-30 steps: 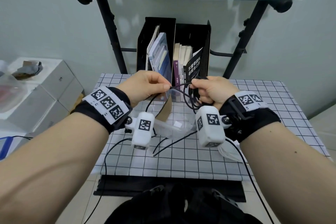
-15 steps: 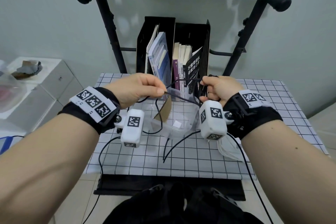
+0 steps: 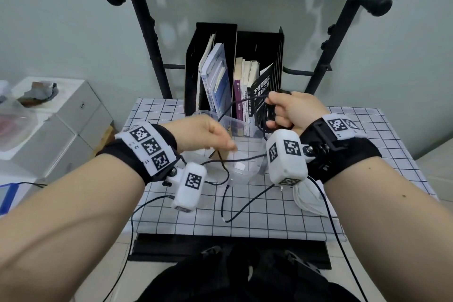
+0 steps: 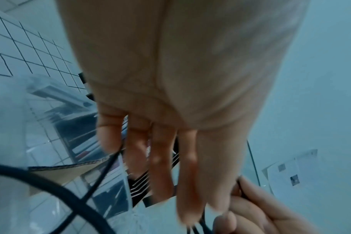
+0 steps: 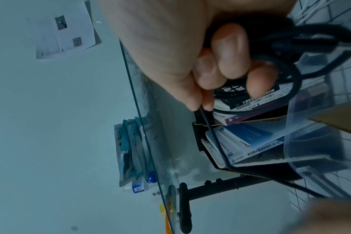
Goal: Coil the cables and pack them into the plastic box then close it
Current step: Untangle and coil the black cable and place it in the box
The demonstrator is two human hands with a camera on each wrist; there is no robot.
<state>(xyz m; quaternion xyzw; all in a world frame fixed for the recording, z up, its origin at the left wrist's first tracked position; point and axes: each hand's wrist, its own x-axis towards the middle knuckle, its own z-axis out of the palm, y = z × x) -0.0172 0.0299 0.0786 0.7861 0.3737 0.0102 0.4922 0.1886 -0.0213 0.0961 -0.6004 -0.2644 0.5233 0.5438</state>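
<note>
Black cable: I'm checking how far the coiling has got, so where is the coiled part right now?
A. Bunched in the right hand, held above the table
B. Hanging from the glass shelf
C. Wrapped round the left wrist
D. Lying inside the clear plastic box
A: the right hand has its fingers curled round the black cable loops, above the clear plastic box.

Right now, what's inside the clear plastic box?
Through the plastic box wall: a small white square piece on its floor; black cable crosses it. No coil inside. The left hand covers its near-left part.
</note>
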